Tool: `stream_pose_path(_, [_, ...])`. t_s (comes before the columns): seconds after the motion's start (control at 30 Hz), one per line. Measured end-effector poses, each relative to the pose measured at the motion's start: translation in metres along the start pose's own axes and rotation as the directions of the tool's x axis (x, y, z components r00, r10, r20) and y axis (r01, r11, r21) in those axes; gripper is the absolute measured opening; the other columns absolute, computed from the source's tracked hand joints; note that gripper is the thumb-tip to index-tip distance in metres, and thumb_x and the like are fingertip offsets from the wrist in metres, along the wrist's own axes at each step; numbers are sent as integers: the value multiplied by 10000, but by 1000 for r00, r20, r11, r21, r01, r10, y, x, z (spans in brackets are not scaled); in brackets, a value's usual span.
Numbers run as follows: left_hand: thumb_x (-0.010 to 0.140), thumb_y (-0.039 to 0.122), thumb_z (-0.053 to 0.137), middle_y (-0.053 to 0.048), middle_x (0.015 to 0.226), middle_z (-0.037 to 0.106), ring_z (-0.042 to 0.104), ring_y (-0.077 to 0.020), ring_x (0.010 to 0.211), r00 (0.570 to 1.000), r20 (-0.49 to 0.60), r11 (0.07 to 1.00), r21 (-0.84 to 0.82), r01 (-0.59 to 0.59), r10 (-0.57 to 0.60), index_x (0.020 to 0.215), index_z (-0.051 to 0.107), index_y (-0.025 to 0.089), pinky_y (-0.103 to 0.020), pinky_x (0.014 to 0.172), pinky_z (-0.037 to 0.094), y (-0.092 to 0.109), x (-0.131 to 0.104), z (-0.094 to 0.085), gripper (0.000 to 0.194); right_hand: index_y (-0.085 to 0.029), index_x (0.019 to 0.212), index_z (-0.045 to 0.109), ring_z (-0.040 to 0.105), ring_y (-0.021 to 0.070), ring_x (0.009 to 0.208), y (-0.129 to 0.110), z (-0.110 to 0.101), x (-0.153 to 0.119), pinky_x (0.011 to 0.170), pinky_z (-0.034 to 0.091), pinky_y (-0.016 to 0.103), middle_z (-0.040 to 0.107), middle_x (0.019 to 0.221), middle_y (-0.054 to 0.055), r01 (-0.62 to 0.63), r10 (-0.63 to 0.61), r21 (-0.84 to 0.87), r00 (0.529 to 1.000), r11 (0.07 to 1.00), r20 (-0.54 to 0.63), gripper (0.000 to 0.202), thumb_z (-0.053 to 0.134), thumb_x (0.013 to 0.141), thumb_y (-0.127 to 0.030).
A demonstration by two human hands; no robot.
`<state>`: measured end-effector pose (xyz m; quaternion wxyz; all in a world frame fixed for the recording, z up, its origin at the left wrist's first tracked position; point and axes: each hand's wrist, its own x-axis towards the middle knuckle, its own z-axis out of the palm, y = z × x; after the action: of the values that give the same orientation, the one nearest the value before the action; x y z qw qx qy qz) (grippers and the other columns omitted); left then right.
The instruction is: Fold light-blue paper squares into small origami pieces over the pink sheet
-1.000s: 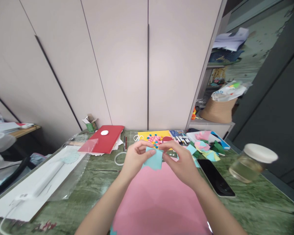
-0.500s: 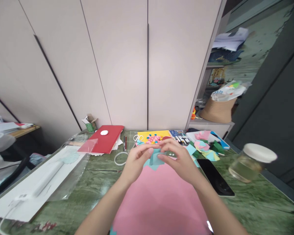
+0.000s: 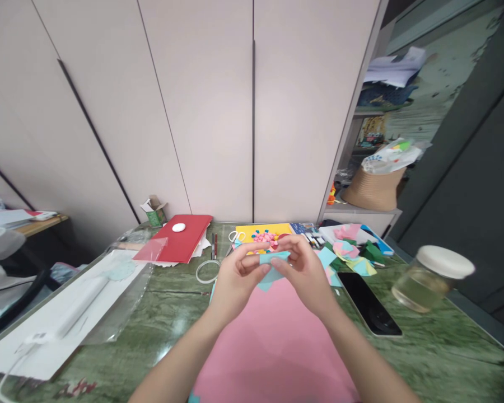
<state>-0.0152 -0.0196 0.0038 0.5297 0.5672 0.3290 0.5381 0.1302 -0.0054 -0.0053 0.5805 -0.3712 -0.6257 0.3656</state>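
Between my two hands, above the far part of a large pink sheet [image 3: 277, 347], is a small piece of light-blue paper [image 3: 273, 258] with its upper edge bent over. My left hand [image 3: 241, 280] pinches it from the left, thumb below and fingers behind. From the right, my right hand [image 3: 306, 271] grips the same paper, with the thumb on its front and the fingers curled behind. Just under the fingers, a pointed light-blue piece [image 3: 267, 282] shows against the pink; I cannot tell whether it belongs to the held paper.
Beyond my hands are white-handled scissors [image 3: 237, 237] and pink beads [image 3: 264, 238] on a yellow sheet [image 3: 277, 228]. Right stand a phone [image 3: 369, 305], folded papers [image 3: 348, 249] and a lidded jar [image 3: 430, 280]. Left lie a red folder [image 3: 185, 238], a cable [image 3: 207, 272] and a plastic bag [image 3: 126, 302].
The light-blue paper has been turned and its top edge bent over. My thumbs have come closer together on its front, and my right hand has shifted slightly.
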Motion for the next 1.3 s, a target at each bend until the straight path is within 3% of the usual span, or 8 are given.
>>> stream_pose_path(0.1, [734,207,643,-19,775,703,638,-135,728,1000,0,1000,-21,-6,6,1000,573,209,-240,688,484,1,-1,0,275,-222,841,463,449,111,591,1,-2,1,526,372,228,466,712,-37,-54,53,43,998,998,34,229,642,720,-297])
stream_pose_path(0.23, [735,212,641,-34,800,705,639,-130,702,1000,-2,999,-40,-27,27,937,601,187,-231,660,486,0,0,-2,207,-206,756,473,397,101,560,0,-6,3,510,334,217,396,624,-54,-61,54,102,996,993,66,174,610,754,-315])
stream_pose_path(0.4, [729,216,645,-47,839,694,630,-146,752,999,-8,999,-3,-43,43,923,622,191,-249,677,486,1,0,-3,197,-190,689,503,409,104,553,-4,-7,1,502,332,221,430,614,-41,-41,38,87,999,995,32,178,599,764,-321])
stream_pose_path(0.6, [697,203,667,-40,866,641,579,-139,798,982,-86,976,156,-151,166,829,664,198,-227,684,475,4,-1,-3,132,-192,675,486,407,103,558,-6,-5,0,501,337,217,422,623,-35,-6,6,43,1000,999,5,192,573,784,-324])
stream_pose_path(0.8, [681,242,678,-42,793,621,547,-122,677,985,-111,982,147,-115,132,848,668,177,-217,572,468,-2,3,-5,179,-193,714,502,450,126,616,-6,-6,1,545,376,233,447,651,-24,-53,55,-18,989,998,136,184,592,759,-347])
stream_pose_path(1.1, [699,224,659,-38,796,643,567,-135,716,978,-125,959,250,-133,168,825,691,192,-221,609,478,1,4,-7,134,-179,648,522,435,123,590,-4,-7,2,544,364,242,460,609,-32,-65,80,-115,988,991,133,210,592,761,-342])
stream_pose_path(1.3, [662,236,691,2,608,612,561,-109,541,984,-132,974,206,-89,118,810,705,185,-232,546,482,0,5,-10,158,-172,744,612,527,155,655,-5,-8,3,596,427,271,582,681,8,-79,96,-83,971,993,217,206,577,768,-374])
